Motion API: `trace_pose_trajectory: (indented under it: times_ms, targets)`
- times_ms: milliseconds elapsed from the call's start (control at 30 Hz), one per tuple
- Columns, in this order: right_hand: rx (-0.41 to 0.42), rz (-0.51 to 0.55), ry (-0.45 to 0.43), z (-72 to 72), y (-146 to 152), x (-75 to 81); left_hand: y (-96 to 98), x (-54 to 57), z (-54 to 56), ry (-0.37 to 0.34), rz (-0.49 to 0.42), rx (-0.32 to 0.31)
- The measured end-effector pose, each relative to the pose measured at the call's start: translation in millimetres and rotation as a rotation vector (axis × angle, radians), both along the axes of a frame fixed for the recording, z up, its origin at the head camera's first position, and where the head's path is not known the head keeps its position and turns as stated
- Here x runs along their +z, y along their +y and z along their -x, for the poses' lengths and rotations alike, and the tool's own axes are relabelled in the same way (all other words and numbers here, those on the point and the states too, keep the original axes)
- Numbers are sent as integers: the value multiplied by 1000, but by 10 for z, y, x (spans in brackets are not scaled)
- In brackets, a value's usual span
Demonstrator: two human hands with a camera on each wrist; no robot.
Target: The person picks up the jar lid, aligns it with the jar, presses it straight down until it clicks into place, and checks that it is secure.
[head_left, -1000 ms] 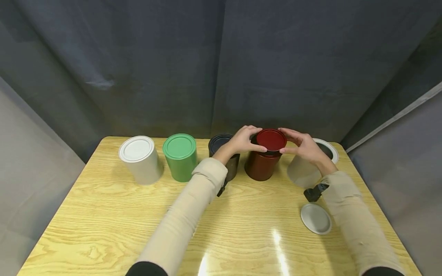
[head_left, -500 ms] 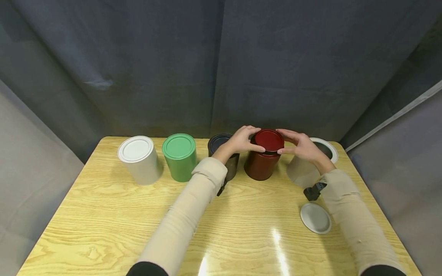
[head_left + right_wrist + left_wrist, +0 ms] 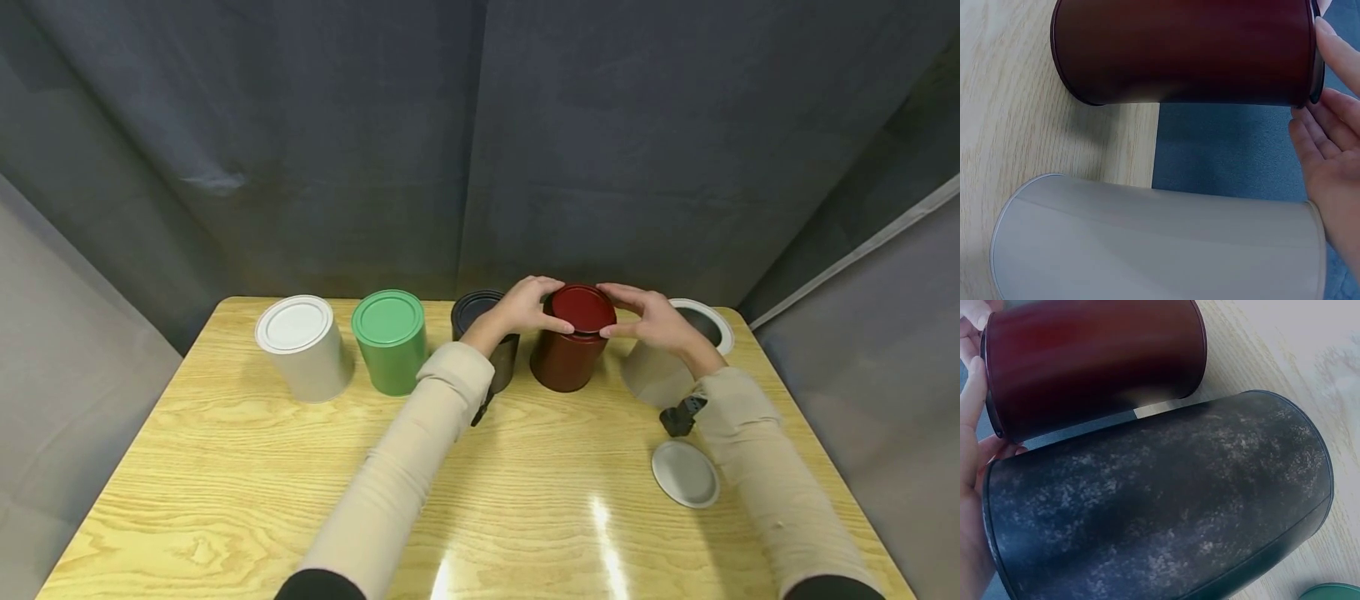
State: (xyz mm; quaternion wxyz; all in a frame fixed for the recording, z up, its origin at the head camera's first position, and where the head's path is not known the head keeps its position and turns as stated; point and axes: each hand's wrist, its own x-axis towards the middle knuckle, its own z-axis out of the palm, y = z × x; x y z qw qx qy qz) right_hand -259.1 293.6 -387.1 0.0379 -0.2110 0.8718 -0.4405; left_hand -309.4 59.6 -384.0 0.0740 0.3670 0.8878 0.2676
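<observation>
A red lid (image 3: pixel 583 309) sits over the top of a dark red can (image 3: pixel 564 365), with a thin dark gap at the front. My left hand (image 3: pixel 521 307) holds the lid's left edge, thumb in front and fingers behind. On the opposite edge, my right hand (image 3: pixel 651 319) grips it the same way. Both wrist views show the upright red can (image 3: pixel 1097 356) side-on, fingertips right at its rim. In the left wrist view, a mottled black can (image 3: pixel 1160 500) stands close by. The right wrist view has an off-white can (image 3: pixel 1160 244) beside the red one.
The lidded black can (image 3: pixel 506 367) is under my left wrist, left of the red one. Farther left stand a green can (image 3: pixel 390 350) and a white can (image 3: pixel 307 358), both lidded. An open white can (image 3: pixel 652 375) is at right; a pale round lid (image 3: pixel 685 474) lies before it.
Both hands have shifted the red lid slightly left and down over the can, so it lines up more with the rim and less of the dark opening shows.
</observation>
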Motion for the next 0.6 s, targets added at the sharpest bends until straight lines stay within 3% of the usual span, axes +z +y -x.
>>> trace_pose_trajectory:
  times_ms: [333,600]
  targets:
    - [-20,-39,-20,19,1,-20,13,-6,10,9,45,-2]
    - [14,-74,-43,23,11,-11,32,-8,16,4,43,-11]
